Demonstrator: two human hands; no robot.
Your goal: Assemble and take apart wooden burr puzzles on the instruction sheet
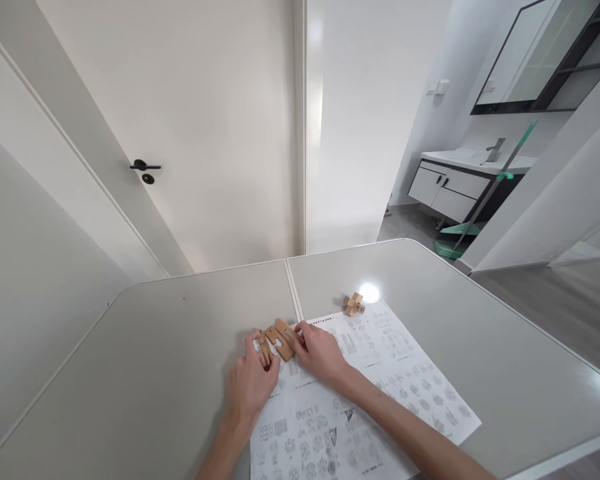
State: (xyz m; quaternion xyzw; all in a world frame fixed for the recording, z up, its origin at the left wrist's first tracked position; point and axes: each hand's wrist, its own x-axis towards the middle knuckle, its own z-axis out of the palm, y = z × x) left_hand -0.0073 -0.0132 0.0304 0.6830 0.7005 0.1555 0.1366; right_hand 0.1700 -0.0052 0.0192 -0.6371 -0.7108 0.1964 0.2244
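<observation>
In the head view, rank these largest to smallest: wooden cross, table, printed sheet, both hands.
1. Table
2. Printed sheet
3. Left hand and right hand: too alike to rank
4. Wooden cross

Looks like a home. Can tell from the tall, plain, cream-white door (220,113) with a small black handle (150,167), close behind the smooth grey desk with a white edge (180,353). Off to the right, opens onto a washroom, with a white cupboard with black handles (430,185) under a white sink top (460,158), a silver metal tap (495,151), a big black-framed mirror (525,60) and a long-handled green and grey sweeping set (449,251).
</observation>
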